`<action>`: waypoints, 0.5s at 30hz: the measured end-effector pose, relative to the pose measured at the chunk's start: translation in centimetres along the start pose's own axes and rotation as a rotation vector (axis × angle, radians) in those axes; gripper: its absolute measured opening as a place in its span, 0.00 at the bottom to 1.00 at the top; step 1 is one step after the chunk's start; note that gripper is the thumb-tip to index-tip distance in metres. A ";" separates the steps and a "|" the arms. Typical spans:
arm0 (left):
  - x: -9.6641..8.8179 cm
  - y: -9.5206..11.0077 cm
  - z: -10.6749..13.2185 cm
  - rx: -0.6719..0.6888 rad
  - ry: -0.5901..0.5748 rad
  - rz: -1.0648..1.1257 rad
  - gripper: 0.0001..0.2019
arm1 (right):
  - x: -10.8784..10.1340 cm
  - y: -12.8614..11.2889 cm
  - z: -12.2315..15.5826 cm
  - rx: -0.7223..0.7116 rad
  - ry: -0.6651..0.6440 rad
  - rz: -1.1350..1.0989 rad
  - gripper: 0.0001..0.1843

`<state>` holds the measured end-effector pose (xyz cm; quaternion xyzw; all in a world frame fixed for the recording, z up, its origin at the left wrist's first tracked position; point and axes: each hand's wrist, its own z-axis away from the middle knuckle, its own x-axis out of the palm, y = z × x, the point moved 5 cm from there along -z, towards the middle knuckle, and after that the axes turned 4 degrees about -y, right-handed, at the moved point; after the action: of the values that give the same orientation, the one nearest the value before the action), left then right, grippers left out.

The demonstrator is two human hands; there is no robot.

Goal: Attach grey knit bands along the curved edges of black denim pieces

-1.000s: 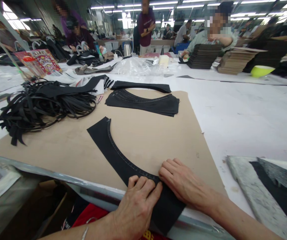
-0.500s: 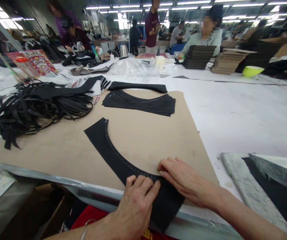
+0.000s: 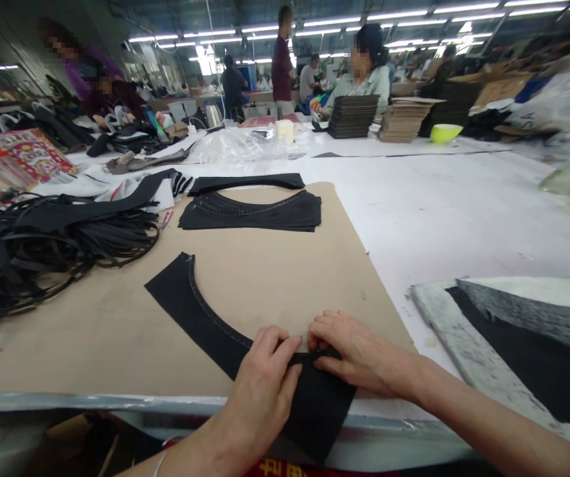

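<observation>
A curved black fabric piece (image 3: 200,324) with a stitched or marked line along its inner edge lies on brown paper (image 3: 116,344), its lower right end hanging over the table edge. My left hand (image 3: 267,381) has its fingers closed on the curved edge near the middle. Just right of it, my right hand (image 3: 344,348) pinches the same edge between thumb and fingers. Between the hands the edge looks folded over. Farther back on the paper lies a stack of similar black curved pieces (image 3: 255,215), with another black stack (image 3: 247,181) behind it.
A heap of black strips (image 3: 66,245) spreads at the left, with a small pink-handled tool (image 3: 166,218) beside it. On the right lies a grey-white slab (image 3: 456,344) bearing black and grey fabric. Boards (image 3: 354,117), a yellow-green bowl (image 3: 445,134) and people are at the back.
My left hand has moved its fingers up onto the curved edge, and my right fingers now pinch it. The edge between them appears folded. The camera view has turned right.
</observation>
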<state>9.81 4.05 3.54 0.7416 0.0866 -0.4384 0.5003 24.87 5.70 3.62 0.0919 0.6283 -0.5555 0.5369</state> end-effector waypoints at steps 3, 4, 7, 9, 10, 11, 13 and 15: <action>0.6 0.0 -1.3 -0.055 -0.110 -0.027 0.16 | 0.0 0.1 0.0 0.000 0.017 -0.012 0.08; 0.7 0.0 -1.5 -0.062 -0.136 -0.032 0.16 | 0.0 0.2 0.0 0.003 0.023 -0.016 0.08; 0.8 0.2 -2.0 -0.062 -0.177 -0.056 0.17 | 0.1 0.4 0.0 0.005 0.033 -0.038 0.06; 0.8 0.4 -2.3 -0.062 -0.197 -0.075 0.19 | 0.1 0.6 0.0 0.001 0.037 -0.057 0.06; 0.8 0.5 -2.4 -0.062 -0.209 -0.083 0.19 | 0.1 0.7 0.0 -0.001 0.040 -0.066 0.06; 0.8 0.5 -2.6 -0.062 -0.219 -0.088 0.19 | 0.1 0.8 0.0 -0.003 0.043 -0.075 0.07; 0.9 0.7 -2.7 -0.060 -0.235 -0.097 0.19 | 0.2 1.0 0.2 -0.008 0.051 -0.093 0.08; 1.0 0.9 -2.6 -0.056 -0.238 -0.104 0.18 | 0.2 1.0 0.4 -0.020 0.061 -0.112 0.08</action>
<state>12.40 5.45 3.74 0.6645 0.0774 -0.5462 0.5041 25.76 5.68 2.96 0.0684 0.6540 -0.5753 0.4864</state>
